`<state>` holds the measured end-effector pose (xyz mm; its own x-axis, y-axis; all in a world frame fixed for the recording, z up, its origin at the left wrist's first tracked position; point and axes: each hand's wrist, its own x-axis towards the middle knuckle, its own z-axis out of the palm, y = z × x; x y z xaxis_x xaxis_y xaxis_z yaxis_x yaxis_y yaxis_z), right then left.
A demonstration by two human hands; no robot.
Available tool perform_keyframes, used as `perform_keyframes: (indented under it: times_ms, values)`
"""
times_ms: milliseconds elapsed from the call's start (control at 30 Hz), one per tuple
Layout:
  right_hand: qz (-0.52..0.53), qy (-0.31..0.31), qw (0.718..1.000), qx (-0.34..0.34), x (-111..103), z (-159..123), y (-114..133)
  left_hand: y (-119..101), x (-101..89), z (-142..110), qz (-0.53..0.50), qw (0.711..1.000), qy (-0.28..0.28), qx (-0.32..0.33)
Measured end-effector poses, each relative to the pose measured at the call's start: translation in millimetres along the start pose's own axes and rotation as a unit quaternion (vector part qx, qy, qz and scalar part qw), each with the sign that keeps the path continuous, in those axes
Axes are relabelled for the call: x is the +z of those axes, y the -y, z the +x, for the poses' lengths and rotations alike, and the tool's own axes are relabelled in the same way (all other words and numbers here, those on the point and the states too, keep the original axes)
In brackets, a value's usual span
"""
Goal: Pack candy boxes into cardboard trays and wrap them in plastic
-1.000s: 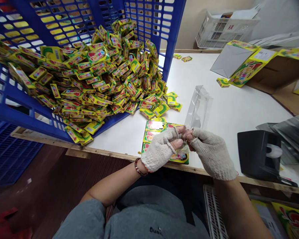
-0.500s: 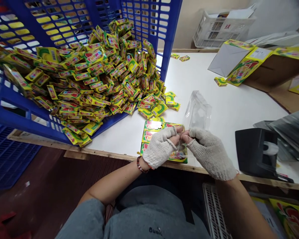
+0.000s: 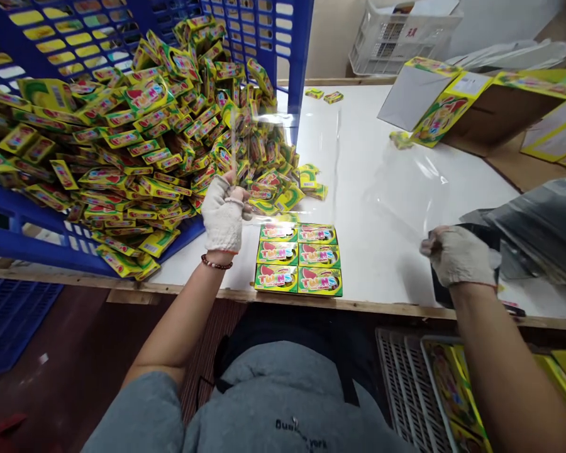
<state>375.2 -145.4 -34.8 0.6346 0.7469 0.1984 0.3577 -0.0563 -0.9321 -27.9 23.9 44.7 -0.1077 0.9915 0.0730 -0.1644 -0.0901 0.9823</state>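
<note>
My left hand [image 3: 222, 217], in a fingerless white knit glove, pinches the edge of a clear plastic sheet or bag [image 3: 327, 170] and holds it up before the heap. To the right, my right hand [image 3: 462, 257], gloved the same way, is closed on a second clear plastic piece [image 3: 412, 189], which spreads out blurred beyond the fingers. Between the hands, a neat block of small yellow-green TWINS boxes [image 3: 299, 261] lies in two columns near the table's front edge. Neither hand touches the block.
A blue crate [image 3: 299, 56] on its side spills a large heap of small boxes [image 3: 160, 138] onto the white table [image 3: 358, 251]. A black tape dispenser [image 3: 441, 286] sits under my right hand. Bigger open cartons [image 3: 443, 110] and grey plastic bags [image 3: 547, 220] stand at the right.
My hands were together over the box block, fingering clear plastic. They have moved apart, left and right, each with a clear piece, and the block is uncovered.
</note>
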Motion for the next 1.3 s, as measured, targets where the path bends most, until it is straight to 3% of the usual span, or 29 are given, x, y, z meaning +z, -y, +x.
perform_keyframes:
  times_ms: [133, 233, 300, 400, 467, 533, 600, 733, 800, 933, 1000, 1100, 1200, 1267, 1300]
  values:
    - [-0.084, -0.013, 0.991, 0.105, -1, -18, -21, 11, -20.9, -9, 0.041, 0.998, 0.034, 0.024]
    - [-0.151, -0.034, 0.975, 0.160, 1, -32, -1, 5, -25.5, -16, 0.105, 0.975, 0.044, 0.191]
    - [-0.085, 0.028, 0.977, 0.195, 10, -36, 26, -6, -20.1, -23, 0.160, 0.906, 0.047, 0.390]
    - [0.147, 0.160, 0.953, 0.209, 39, -34, 78, -23, -3.8, -41, 0.223, 0.716, 0.124, 0.649]
    - [0.235, 0.200, 0.926, 0.220, 60, -27, 109, -26, 4.9, -58, 0.263, 0.614, 0.214, 0.713]
    - [0.253, 0.222, 0.913, 0.230, 80, -18, 129, -18, 6.1, -73, 0.298, 0.569, 0.290, 0.709]
    - [0.239, 0.213, 0.918, 0.233, 93, -9, 134, -2, -1.7, -83, 0.301, 0.587, 0.325, 0.677]
    - [0.272, 0.057, 0.925, 0.260, 99, 14, 118, 34, -26.2, -72, 0.272, 0.726, 0.294, 0.558]
    - [0.287, -0.022, 0.911, 0.296, 96, 25, 109, 48, -30.2, -58, 0.333, 0.752, 0.320, 0.470]
    - [0.272, -0.103, 0.885, 0.363, 89, 31, 98, 69, -16.6, -40, 0.464, 0.682, 0.430, 0.368]
    - [0.271, -0.095, 0.889, 0.358, 87, 25, 93, 75, -8.2, -41, 0.503, 0.651, 0.443, 0.356]
    - [0.278, -0.041, 0.901, 0.330, 85, 18, 82, 78, -2.3, -49, 0.547, 0.627, 0.437, 0.342]
    - [0.284, 0.007, 0.901, 0.329, 91, 17, 68, 79, -3.7, -53, 0.555, 0.627, 0.445, 0.318]
    - [0.273, 0.053, 0.904, 0.324, 104, 15, 59, 82, -6.9, -51, 0.524, 0.659, 0.453, 0.292]
    - [0.257, 0.079, 0.911, 0.312, 112, 13, 55, 85, -8.9, -49, 0.489, 0.692, 0.454, 0.275]
